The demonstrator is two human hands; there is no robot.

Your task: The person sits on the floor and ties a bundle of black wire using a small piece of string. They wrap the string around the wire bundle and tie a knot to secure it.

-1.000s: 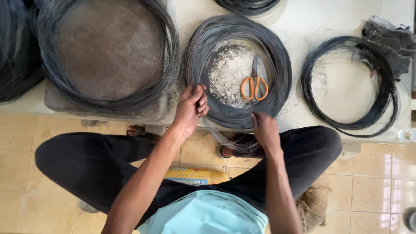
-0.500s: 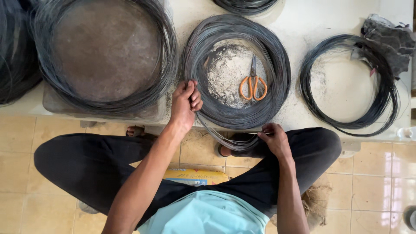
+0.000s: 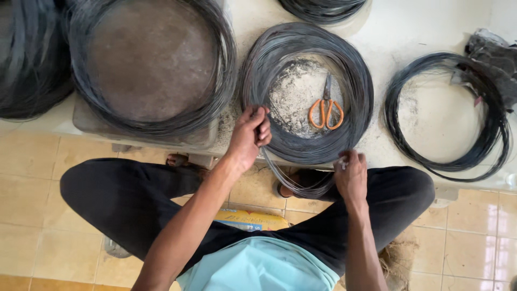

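A thick coil of dark wire (image 3: 307, 91) lies on the pale low platform (image 3: 414, 21) in front of me. My left hand (image 3: 249, 134) grips strands at the coil's near left edge. My right hand (image 3: 351, 175) is closed on the same strands lower down, where a loop of wire (image 3: 293, 180) hangs off the platform's front edge over my lap. Orange-handled scissors (image 3: 326, 108) lie inside the coil on a dusty patch.
A larger wire coil (image 3: 151, 64) rests on a round grey slab at the left, another dark coil (image 3: 27, 64) at the far left. A thinner coil (image 3: 447, 113) lies at the right, beside a dark bundle (image 3: 493, 54). Tiled floor and a yellow packet (image 3: 250, 220) below.
My right hand has slid down and to the right along the strands, drawing the loop further off the edge. My left hand has shifted slightly along the coil's rim.
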